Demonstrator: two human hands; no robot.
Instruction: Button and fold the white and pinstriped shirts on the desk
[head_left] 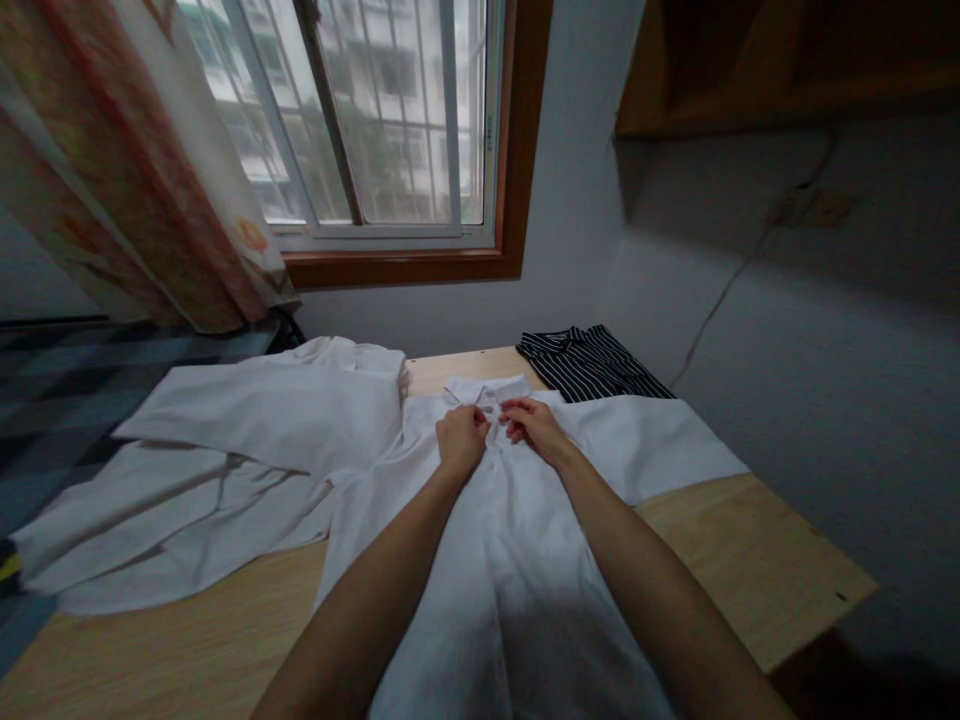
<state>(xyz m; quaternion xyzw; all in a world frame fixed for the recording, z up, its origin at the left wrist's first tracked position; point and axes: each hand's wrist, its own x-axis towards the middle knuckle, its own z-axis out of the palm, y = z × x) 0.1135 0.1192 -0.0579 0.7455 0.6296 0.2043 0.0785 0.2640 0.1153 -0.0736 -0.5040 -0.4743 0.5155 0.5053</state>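
A white shirt (pixel 465 560) lies spread on its back, collar at the far end, with its right-hand sleeve stretched out across the table. Both hands are at the front placket just below the collar (pixel 510 386). My left hand (pixel 462 438) is closed, thumb and fingers pinching the placket fabric. My right hand (pixel 531 424) has its fingers curled, thumb and forefinger pinched at the other edge of the opening. Any button between the fingertips is too small to make out.
Another white garment (pixel 172 510) lies on the left, partly under the shirt's sleeve. A folded black-and-white striped shirt (pixel 592 362) sits at the back right of the wooden table (pixel 735 550). Beyond stand a window (pixel 390 120), a curtain (pixel 127 150) and a wall shelf (pixel 720 110).
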